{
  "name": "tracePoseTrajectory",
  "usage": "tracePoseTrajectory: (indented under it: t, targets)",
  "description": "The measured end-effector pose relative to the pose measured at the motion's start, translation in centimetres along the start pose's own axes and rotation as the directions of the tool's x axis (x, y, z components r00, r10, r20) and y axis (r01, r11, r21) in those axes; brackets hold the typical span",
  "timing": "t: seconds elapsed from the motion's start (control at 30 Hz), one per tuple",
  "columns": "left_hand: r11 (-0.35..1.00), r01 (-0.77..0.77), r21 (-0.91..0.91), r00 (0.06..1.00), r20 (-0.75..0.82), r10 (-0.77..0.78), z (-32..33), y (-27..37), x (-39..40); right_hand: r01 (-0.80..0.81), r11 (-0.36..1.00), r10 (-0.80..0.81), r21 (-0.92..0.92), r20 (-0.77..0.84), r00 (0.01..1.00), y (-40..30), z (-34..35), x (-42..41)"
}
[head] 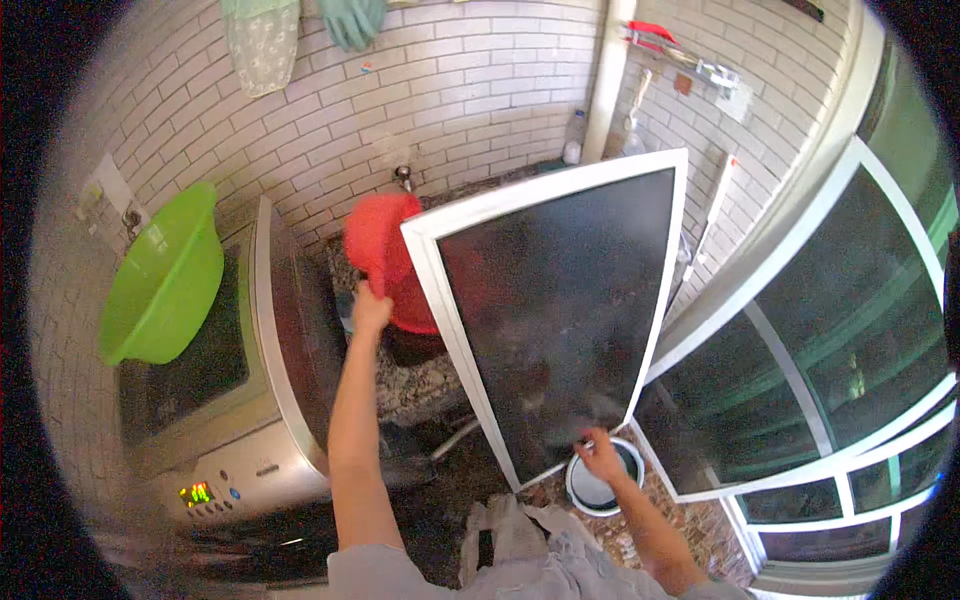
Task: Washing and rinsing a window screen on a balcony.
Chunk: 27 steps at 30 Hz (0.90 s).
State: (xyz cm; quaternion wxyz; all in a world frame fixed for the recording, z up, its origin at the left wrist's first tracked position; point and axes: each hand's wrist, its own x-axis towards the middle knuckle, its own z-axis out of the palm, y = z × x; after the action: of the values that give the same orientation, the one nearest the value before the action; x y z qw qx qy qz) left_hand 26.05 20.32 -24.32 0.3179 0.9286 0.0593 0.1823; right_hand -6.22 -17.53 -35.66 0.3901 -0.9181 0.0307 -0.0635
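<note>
My left hand [372,309] grips the handle of a red plastic water dipper [375,229], held up near the wall tap. Below and behind it, a red basin [412,304] shows partly; the rest is hidden by a white-framed window screen [562,315]. That screen stands tilted in front of me, its dark mesh facing me. My right hand [600,456] is at the screen's lower part, with fingers curled. Blur hides whether it holds anything. Just beneath that hand, a white bucket [592,506] sits on the patterned floor.
To the left stands a washing machine [247,465] with a lit display and a green basin [169,277] on top. A metal tap [404,177] juts from the tiled wall. White-framed glass panels [787,375] line the right side. Rubber gloves [352,22] hang above.
</note>
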Motion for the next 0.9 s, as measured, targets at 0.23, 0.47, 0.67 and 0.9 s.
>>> tracePoseTrajectory:
  t: [0.23,0.47,0.67,0.9]
  targets:
    - [0.925,-0.011,0.380,0.890,0.425,-0.165,11.3,0.6,1.7,-0.404,0.914,0.404,-0.024,0.094,0.910,4.4,0.8,-7.1]
    - [0.941,0.313,-0.127,0.836,0.508,-0.209,21.2,-12.7,3.4,-0.405,0.909,0.412,-0.096,0.069,0.908,11.2,3.3,-14.1]
    - [-0.128,0.853,-0.506,0.463,0.846,-0.265,17.0,-4.5,1.7,-0.668,0.738,0.656,0.094,0.129,0.744,14.7,4.6,-20.9]
    - [-0.178,0.784,-0.594,0.584,0.804,-0.113,2.2,0.7,0.0,-0.590,0.780,0.615,-0.209,0.084,0.784,13.7,5.4,-17.2]
